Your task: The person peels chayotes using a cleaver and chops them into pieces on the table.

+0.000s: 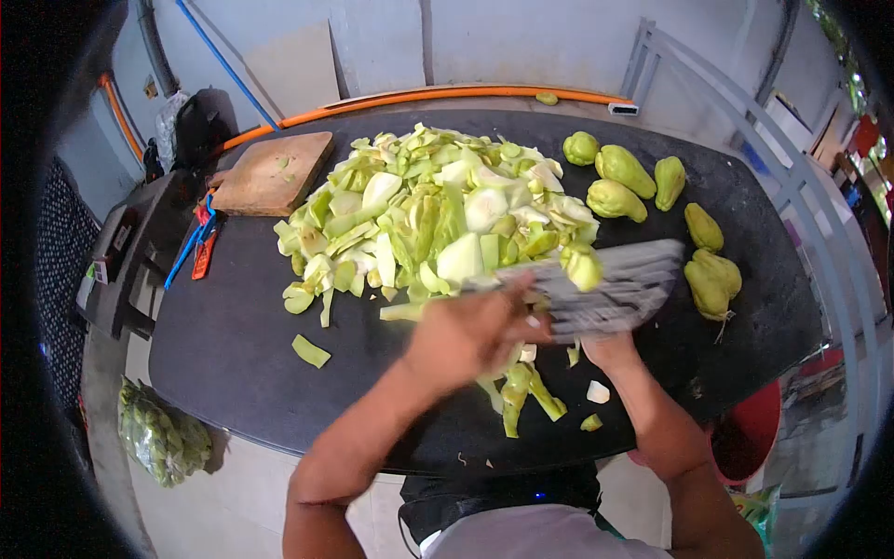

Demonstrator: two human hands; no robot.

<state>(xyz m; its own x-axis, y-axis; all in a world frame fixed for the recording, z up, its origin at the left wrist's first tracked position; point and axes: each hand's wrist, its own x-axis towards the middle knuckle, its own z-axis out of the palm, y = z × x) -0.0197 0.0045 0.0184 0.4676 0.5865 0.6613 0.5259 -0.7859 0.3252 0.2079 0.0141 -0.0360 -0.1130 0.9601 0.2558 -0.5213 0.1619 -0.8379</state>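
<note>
A wide grey blade-like tool (633, 284), blurred by motion, lies slanted over the table in front of me. My left hand (475, 335) is closed at its left end, with smeared fingers. Under its lower edge is my right hand (610, 349), its fingers hidden behind the tool. A pale green chayote piece (583, 268) shows against the tool's upper side. A large heap of cut chayote and peels (419, 205) lies just beyond my left hand. Peel strips (515, 399) and a white chunk (598, 392) lie on the near side.
Several whole chayotes (626, 171) are on the right of the dark table (242, 345). A wooden board (275, 172) and an orange-and-blue tool (203, 253) sit at the left. A red bucket (750, 433) stands below right, a plastic bag (163, 438) below left.
</note>
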